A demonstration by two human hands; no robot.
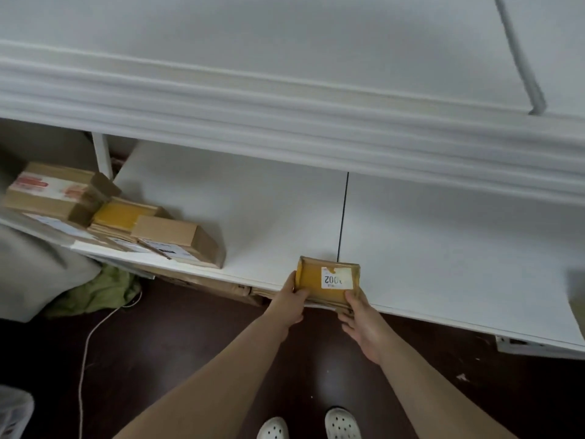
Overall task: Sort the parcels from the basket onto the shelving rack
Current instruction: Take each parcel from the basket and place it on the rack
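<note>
A small yellow-taped parcel [327, 282] with a white label rests on the front edge of the white lower shelf [253, 210] of the rack. My left hand [291, 304] grips its left side, thumb on top. My right hand [361, 323] holds its near right corner from below, thumb on top. Several other parcels lie at the shelf's left end: a brown box [180, 240], a yellow-taped one [122, 213] and a larger carton [57, 191]. The basket's white mesh corner [14, 413] shows at the bottom left.
A thick white upper shelf edge [285, 122] overhangs the lower shelf. A white cable [88, 343] trails over the dark floor beside a green cloth [98, 293]. Flattened cardboard [205, 285] lies under the shelf. My white shoes [342, 423] stand below.
</note>
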